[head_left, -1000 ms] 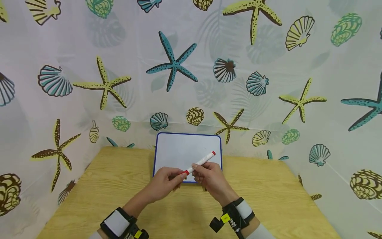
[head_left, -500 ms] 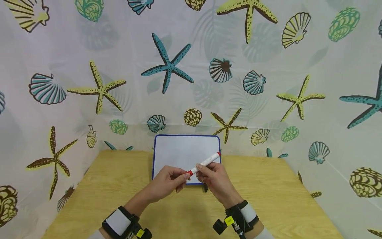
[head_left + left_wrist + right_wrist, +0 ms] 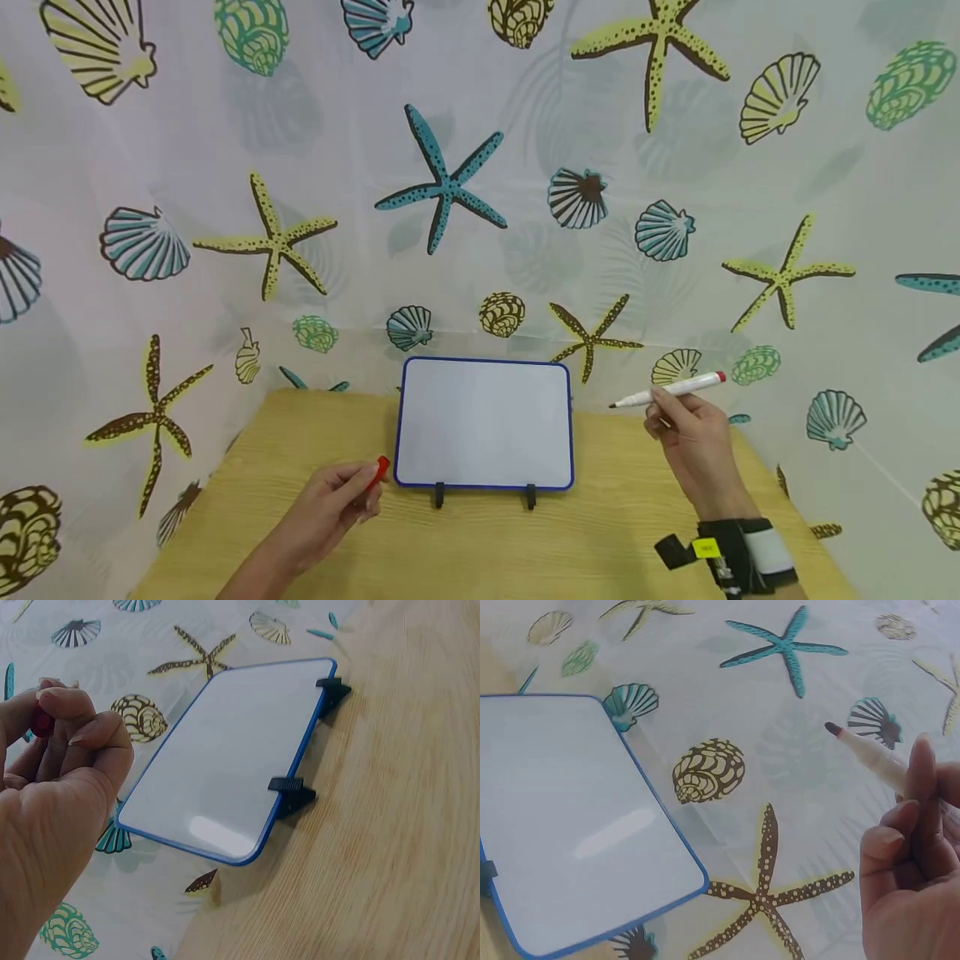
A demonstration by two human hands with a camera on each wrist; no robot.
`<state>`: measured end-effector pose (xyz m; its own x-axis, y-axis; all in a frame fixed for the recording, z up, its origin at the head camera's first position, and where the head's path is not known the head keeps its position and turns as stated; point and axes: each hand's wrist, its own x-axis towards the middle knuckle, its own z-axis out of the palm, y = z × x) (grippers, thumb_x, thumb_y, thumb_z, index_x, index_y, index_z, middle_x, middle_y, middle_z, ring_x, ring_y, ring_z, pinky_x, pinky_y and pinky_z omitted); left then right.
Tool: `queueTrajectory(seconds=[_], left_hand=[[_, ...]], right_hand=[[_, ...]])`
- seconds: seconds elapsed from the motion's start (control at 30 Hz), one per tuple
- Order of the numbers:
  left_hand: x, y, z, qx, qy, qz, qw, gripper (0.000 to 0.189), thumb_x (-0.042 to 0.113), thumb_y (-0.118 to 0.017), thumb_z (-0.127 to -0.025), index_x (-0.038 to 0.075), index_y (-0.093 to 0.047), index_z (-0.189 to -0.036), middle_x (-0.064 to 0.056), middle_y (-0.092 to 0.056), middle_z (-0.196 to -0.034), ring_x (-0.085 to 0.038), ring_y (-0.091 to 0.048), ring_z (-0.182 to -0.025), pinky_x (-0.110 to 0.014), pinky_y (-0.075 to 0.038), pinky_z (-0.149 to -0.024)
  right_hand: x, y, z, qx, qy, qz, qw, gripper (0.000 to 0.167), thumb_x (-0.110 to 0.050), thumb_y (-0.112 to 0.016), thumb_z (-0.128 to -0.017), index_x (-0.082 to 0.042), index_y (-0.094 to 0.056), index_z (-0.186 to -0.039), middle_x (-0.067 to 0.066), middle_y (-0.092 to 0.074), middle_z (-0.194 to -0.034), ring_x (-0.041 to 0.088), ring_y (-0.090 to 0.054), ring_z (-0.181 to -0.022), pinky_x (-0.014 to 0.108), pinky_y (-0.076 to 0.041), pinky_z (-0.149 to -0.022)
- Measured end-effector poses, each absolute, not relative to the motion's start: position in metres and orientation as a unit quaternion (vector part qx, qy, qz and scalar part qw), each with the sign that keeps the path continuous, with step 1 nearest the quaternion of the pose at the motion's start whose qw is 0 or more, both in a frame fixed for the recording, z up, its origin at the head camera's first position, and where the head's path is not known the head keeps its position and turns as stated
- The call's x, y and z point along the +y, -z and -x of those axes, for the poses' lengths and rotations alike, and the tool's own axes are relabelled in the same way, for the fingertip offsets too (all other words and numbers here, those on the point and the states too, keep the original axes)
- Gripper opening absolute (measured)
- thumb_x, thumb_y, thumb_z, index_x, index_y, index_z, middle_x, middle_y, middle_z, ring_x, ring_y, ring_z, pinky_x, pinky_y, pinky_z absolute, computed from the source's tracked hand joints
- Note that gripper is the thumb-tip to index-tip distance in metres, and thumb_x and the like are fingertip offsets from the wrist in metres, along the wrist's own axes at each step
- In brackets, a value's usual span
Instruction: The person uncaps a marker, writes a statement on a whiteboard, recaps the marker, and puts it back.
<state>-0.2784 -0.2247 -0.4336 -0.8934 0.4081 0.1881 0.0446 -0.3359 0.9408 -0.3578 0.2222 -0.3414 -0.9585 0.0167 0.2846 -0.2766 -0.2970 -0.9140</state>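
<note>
My right hand (image 3: 696,446) pinches a white marker (image 3: 693,384) with a red end, up to the right of the whiteboard. Its dark tip is bare and points left; the right wrist view shows the uncapped marker (image 3: 877,759) close up. Between thumb and fingers of my left hand (image 3: 330,508) is a red marker cap (image 3: 381,468), low at the board's left side. In the left wrist view the curled fingers mostly cover the cap (image 3: 42,722). A blue-framed whiteboard (image 3: 484,425) with a blank surface leans back at the middle of the table.
Two black clip-like feet (image 3: 439,495) support the whiteboard's lower edge. It stands on a light wood table (image 3: 480,550), towards the back. A white curtain (image 3: 480,275) printed with shells and starfish hangs behind and on both sides.
The cap has come off the marker. My hands have moved apart, the left one down and left with the cap, the right one to the right with the marker, uncovering the board.
</note>
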Motion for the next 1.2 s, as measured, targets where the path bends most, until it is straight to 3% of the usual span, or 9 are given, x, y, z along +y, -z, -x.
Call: queueTrajectory(seconds=[0.17, 0.37, 0.67, 0.97, 1.2], left_hand=[[-0.220, 0.427, 0.293, 0.617, -0.761, -0.184, 0.082, 0.030, 0.024, -0.049, -0.110, 0.001, -0.069, -0.109, 0.001, -0.059, -0.083, -0.010, -0.052, -0.075, -0.020, -0.049, -0.067], [-0.223, 0.427, 0.292, 0.627, -0.763, -0.144, 0.070, 0.028, 0.024, -0.051, -0.110, 0.002, -0.067, -0.104, 0.001, -0.060, -0.083, -0.009, -0.052, -0.074, -0.020, -0.048, -0.065], [-0.221, 0.418, 0.297, 0.653, -0.746, -0.118, 0.057, 0.037, 0.028, -0.056, -0.107, -0.007, -0.066, -0.111, -0.006, -0.056, -0.084, -0.012, -0.050, -0.073, -0.022, -0.046, -0.064], [-0.202, 0.410, 0.297, 0.722, -0.684, -0.106, 0.013, 0.031, 0.026, -0.066, -0.102, -0.002, -0.072, -0.114, -0.012, -0.059, -0.084, -0.014, -0.055, -0.074, -0.024, -0.050, -0.067], [-0.195, 0.415, 0.297, 0.763, -0.635, -0.121, -0.001, 0.030, 0.026, -0.068, -0.100, 0.002, -0.073, -0.117, -0.010, -0.066, -0.089, -0.017, -0.058, -0.075, -0.024, -0.051, -0.065]], right_hand=[[0.217, 0.336, 0.367, -0.609, -0.781, -0.126, 0.056, 0.017, -0.018, -0.063, -0.103, -0.005, -0.066, -0.094, 0.000, -0.060, -0.077, 0.012, -0.054, -0.071, 0.025, -0.048, -0.065], [0.217, 0.337, 0.370, -0.591, -0.797, -0.100, 0.073, 0.018, -0.018, -0.062, -0.104, -0.006, -0.065, -0.091, 0.000, -0.057, -0.072, 0.013, -0.051, -0.068, 0.026, -0.045, -0.062], [0.208, 0.341, 0.376, -0.592, -0.799, -0.088, 0.061, 0.019, -0.022, -0.063, -0.103, -0.007, -0.062, -0.091, 0.000, -0.054, -0.071, 0.015, -0.046, -0.068, 0.029, -0.041, -0.063], [0.186, 0.352, 0.365, -0.721, -0.666, -0.143, 0.124, 0.029, -0.019, -0.060, -0.105, 0.010, -0.061, -0.102, 0.010, -0.058, -0.076, 0.017, -0.051, -0.064, 0.027, -0.046, -0.055], [0.166, 0.357, 0.351, -0.766, -0.603, -0.193, 0.111, 0.023, -0.014, -0.060, -0.105, 0.008, -0.066, -0.105, 0.010, -0.058, -0.077, 0.015, -0.052, -0.064, 0.027, -0.045, -0.052]])
